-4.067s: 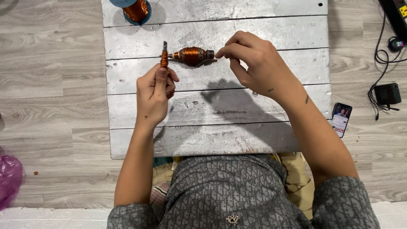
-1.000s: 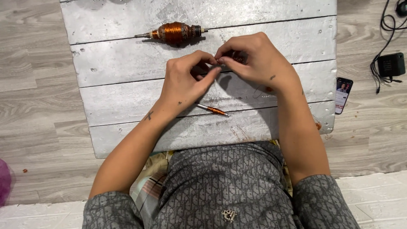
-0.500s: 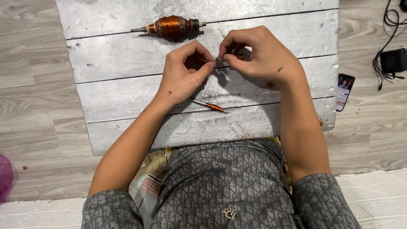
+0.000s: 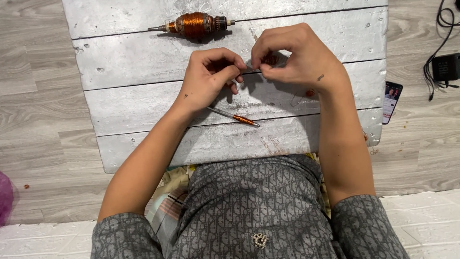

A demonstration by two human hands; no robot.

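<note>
Both hands meet over the middle of the silver-painted plank desk: the left hand and right hand each close their grip on a small piece, probably a thin wire, pinched between fingertips as if to steady it. A copper-wound armature lies at the far edge and a thin rod just near the hands; a phone and charger rest on the grey wood floor at right.

A silver-painted plank board lies on the grey wood floor. On it, a copper-wound motor armature rests at upper centre, and a thin rod wrapped with copper wire lies mid-frame.
</note>
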